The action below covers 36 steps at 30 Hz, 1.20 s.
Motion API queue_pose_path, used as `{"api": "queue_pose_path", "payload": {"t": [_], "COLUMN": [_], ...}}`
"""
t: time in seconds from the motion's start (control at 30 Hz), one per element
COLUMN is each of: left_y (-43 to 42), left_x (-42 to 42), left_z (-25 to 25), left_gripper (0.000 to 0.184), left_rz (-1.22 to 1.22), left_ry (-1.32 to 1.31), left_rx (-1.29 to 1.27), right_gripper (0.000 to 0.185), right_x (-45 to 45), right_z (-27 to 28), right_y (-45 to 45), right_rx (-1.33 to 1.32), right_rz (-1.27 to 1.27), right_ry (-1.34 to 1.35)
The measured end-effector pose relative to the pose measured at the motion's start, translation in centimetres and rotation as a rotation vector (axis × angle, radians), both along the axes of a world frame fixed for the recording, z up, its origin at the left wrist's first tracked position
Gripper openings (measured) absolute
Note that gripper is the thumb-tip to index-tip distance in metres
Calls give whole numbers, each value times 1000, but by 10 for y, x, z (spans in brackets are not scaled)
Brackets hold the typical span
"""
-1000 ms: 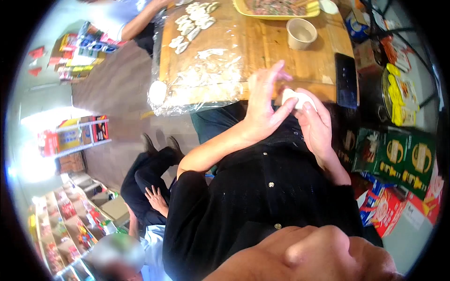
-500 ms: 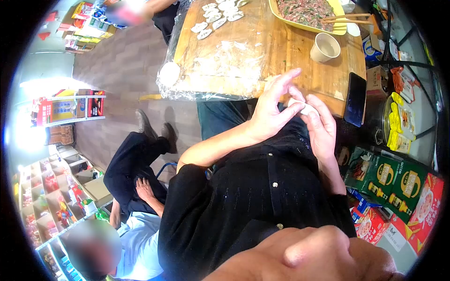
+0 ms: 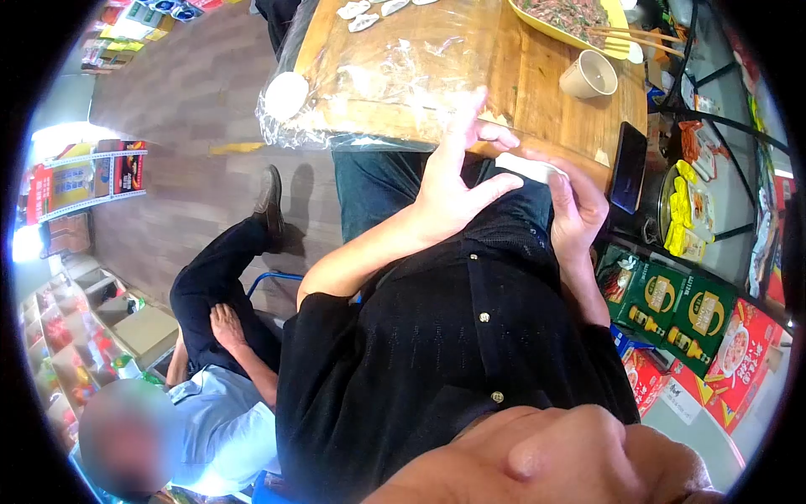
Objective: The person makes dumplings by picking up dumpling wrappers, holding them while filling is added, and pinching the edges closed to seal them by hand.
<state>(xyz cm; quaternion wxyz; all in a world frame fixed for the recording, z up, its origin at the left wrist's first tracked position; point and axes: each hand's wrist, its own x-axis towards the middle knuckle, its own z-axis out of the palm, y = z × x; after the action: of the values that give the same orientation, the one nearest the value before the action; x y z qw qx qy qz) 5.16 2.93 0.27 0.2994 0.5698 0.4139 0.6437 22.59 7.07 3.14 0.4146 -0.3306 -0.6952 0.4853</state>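
Observation:
Over my lap, just off the table edge, my right hand [image 3: 578,206] pinches a thin white dumpling wrapper [image 3: 531,169], seen nearly edge-on. Fingers spread and thumb stretched out, my left hand [image 3: 457,172] is at the wrapper's left end; whether it touches is hard to tell. Several white dumplings [image 3: 363,22] lie on plastic film at the far side of the wooden table [image 3: 537,101]. A yellow tray [image 3: 537,27] holds minced filling, with chopsticks [image 3: 638,35] across its rim. Beside it stands a paper cup [image 3: 588,74].
A round white disc [image 3: 287,95] sits at the table's left corner on plastic film [image 3: 395,71]. A black phone [image 3: 628,168] lies at the right edge. Boxes [image 3: 672,307] stand to my right. A seated person in a light blue shirt [image 3: 222,412] is to my left.
My hands have moved apart; the white wrapper, earlier bunched between both hands' fingers, now shows as a longer flat edge in my right hand. The whole view has shifted slightly.

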Motion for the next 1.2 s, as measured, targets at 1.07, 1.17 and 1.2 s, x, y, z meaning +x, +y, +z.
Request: {"api": "queue_pose_path", "payload": {"t": [1.07, 1.17, 1.2], "left_y": [-5, -6, -5], "left_x": [-7, -5, -5], "left_z": [0, 3, 1], "left_gripper": [67, 35, 35], "left_rz": [-239, -155, -157], "left_ry": [-481, -353, -349], "left_rx": [-303, -459, -463], "right_gripper": [10, 20, 20], "right_x": [-22, -17, -14], "right_z": [6, 10, 10], "right_y": [24, 29, 29], "right_rx": [163, 244, 242], "right_rz": [165, 205, 202], "right_ry": [-111, -140, -137]}}
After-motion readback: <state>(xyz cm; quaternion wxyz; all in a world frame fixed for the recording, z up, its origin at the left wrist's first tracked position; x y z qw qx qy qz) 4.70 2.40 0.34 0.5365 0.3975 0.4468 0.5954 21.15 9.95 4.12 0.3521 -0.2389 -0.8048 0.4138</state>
